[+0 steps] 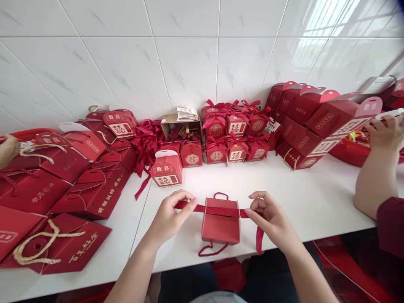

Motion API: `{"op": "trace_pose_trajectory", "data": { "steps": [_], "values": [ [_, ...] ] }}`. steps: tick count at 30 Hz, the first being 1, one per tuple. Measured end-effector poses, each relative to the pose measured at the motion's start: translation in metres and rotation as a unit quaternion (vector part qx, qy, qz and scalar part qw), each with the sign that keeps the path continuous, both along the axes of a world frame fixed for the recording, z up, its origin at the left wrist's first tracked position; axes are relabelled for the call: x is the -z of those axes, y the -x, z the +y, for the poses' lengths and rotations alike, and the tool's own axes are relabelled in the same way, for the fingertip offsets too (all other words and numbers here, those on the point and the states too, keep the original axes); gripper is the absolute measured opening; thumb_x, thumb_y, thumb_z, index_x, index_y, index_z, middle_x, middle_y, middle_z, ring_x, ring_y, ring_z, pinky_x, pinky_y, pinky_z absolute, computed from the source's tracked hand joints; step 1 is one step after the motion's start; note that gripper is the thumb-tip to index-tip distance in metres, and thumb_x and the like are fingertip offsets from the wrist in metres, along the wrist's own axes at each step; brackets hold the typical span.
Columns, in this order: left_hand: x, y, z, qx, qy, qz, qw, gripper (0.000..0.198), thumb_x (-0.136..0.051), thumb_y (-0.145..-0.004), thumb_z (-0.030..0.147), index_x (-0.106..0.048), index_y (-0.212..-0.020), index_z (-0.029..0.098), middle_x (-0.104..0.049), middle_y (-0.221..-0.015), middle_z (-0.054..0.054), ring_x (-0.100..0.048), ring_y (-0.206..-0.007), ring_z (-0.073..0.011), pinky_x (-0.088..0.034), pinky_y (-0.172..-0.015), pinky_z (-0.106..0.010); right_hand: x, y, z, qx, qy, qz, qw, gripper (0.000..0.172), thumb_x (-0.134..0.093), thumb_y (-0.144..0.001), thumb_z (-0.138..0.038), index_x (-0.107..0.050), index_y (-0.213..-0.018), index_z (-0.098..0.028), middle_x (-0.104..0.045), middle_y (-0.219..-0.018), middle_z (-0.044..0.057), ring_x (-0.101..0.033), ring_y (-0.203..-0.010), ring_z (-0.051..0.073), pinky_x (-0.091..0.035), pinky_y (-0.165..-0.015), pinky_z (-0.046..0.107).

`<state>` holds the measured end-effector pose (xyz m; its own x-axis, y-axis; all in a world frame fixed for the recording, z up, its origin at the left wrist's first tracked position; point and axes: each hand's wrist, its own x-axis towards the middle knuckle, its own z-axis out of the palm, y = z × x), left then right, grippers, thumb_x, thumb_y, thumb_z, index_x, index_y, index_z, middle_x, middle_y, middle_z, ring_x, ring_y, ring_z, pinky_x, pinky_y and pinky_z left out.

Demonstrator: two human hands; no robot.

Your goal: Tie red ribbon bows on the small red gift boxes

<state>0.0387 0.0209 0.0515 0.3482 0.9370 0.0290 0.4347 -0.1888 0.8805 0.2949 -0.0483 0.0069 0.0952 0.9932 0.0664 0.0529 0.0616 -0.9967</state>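
In front of me on the white table lies a small red gift box (221, 232), with a dark red cord handle (212, 249) at its near side and another at its far side. A dark red ribbon (222, 211) runs flat across the box from left to right. My left hand (173, 213) is closed in a pinch on the ribbon's left part, a little apart from the box. On the other side, my right hand (268, 219) pinches the ribbon close to the box's right edge. The ribbon's right tail (259, 240) hangs below that hand.
Red gift boxes (85, 193) crowd the left, beside a heap of ribbons (147, 145). Bow-tied boxes (236, 128), an open cardboard box (168, 125) and stacked boxes (315, 120) line the wall. Other people's hands show at left (9, 149) and right (383, 132), near a red basin (344, 153).
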Motion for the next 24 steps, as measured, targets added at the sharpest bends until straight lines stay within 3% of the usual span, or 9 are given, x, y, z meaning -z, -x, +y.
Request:
{"op": "trace_pose_trajectory", "data": {
  "steps": [3,7,12,18,24],
  "values": [
    [0.006,0.001,0.002,-0.014,0.013,0.018,1.0,0.026,-0.054,-0.087,0.042,-0.061,-0.074,0.02,-0.058,-0.073,0.0,-0.053,-0.072,-0.0158,-0.039,-0.066,-0.025,0.004,0.0,0.0,0.026,-0.015,-0.038,0.999,0.03,-0.066,-0.083,-0.044,-0.051,-0.1,-0.023,-0.047,-0.066,-0.005,-0.045,-0.06,0.013,-0.038,-0.055,0.026],
    [0.018,0.002,0.007,0.004,0.054,0.02,0.998,0.025,-0.06,-0.083,0.042,-0.064,-0.075,0.018,-0.064,-0.077,-0.001,-0.056,-0.077,-0.0176,-0.041,-0.072,-0.026,0.011,-0.001,0.003,0.002,-0.001,-0.046,0.999,0.028,-0.069,-0.081,-0.042,-0.053,-0.092,-0.021,-0.048,-0.066,-0.004,-0.047,-0.061,0.013,-0.039,-0.058,0.026],
    [0.038,-0.006,0.003,0.017,0.11,-0.025,0.993,0.042,-0.058,-0.082,0.05,-0.047,-0.058,0.018,-0.042,-0.058,0.004,-0.039,-0.058,-0.0117,-0.032,-0.058,-0.025,0.024,0.002,0.008,-0.04,0.043,0.047,0.997,0.028,-0.071,-0.08,-0.043,-0.054,-0.083,-0.02,-0.052,-0.069,-0.002,-0.049,-0.065,0.012,-0.04,-0.061,0.024],
    [0.061,-0.019,-0.008,0.003,0.157,-0.089,0.984,0.047,-0.061,-0.08,0.05,-0.033,-0.058,0.02,-0.032,-0.059,0.006,-0.03,-0.057,-0.0099,-0.026,-0.055,-0.024,0.05,0.005,0.01,-0.031,0.074,0.104,0.991,0.03,-0.073,-0.077,-0.044,-0.056,-0.077,-0.019,-0.054,-0.071,-0.001,-0.05,-0.068,0.012,-0.041,-0.064,0.024],
    [0.06,-0.012,-0.006,0.01,0.172,-0.107,0.979,0.046,-0.061,-0.08,0.045,-0.031,-0.058,0.02,-0.027,-0.059,0.006,-0.026,-0.058,-0.0101,-0.023,-0.056,-0.025,0.057,-0.012,0.008,0.001,0.088,0.099,0.991,0.03,-0.078,-0.073,-0.039,-0.056,-0.078,-0.019,-0.053,-0.068,-0.003,-0.049,-0.065,0.011,-0.04,-0.062,0.023]
  ]
}}
